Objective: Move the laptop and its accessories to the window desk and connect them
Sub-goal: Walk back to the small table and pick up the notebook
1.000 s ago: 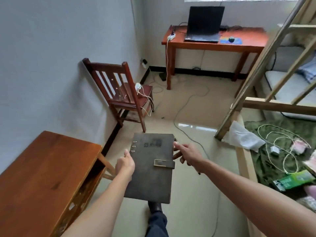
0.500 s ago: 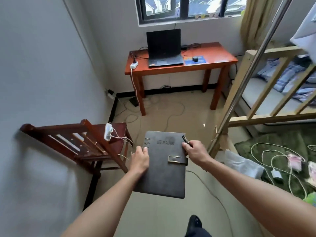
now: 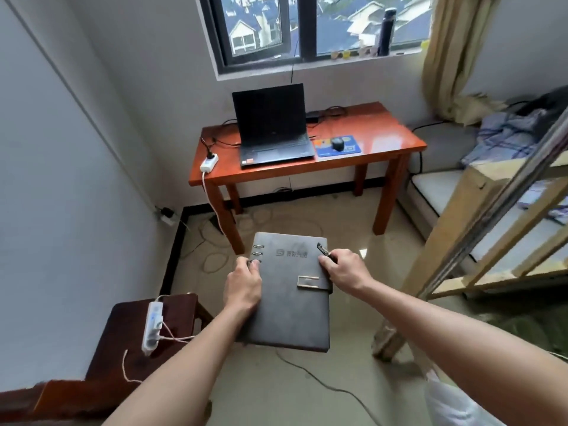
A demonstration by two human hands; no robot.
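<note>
Both hands on the notebook [image 3: 289,305], held flat out front over the floor [image 3: 353,216]. Left hand [image 3: 242,284] grips the ring edge, thumb on the cover. Right hand [image 3: 344,269] curls round the opposite edge near the clasp, a pen [image 3: 322,251] poking out of its fingers.

Straight ahead, the laptop [image 3: 270,127] sits open, screen dark, on the table [image 3: 387,133] under the window [image 3: 255,23], set back from the front edge. Mouse [image 3: 338,143] on a blue pad [image 3: 355,148], just beside it on the right. A strip [image 3: 209,162] lies at the table's left front edge, white cord dropping over.

I see a lane of floor running to the table: chair [image 3: 129,333] crowding low left, bed frame [image 3: 445,241] slanting in on the right, cables [image 3: 215,259] looped by the table's left legs.
</note>
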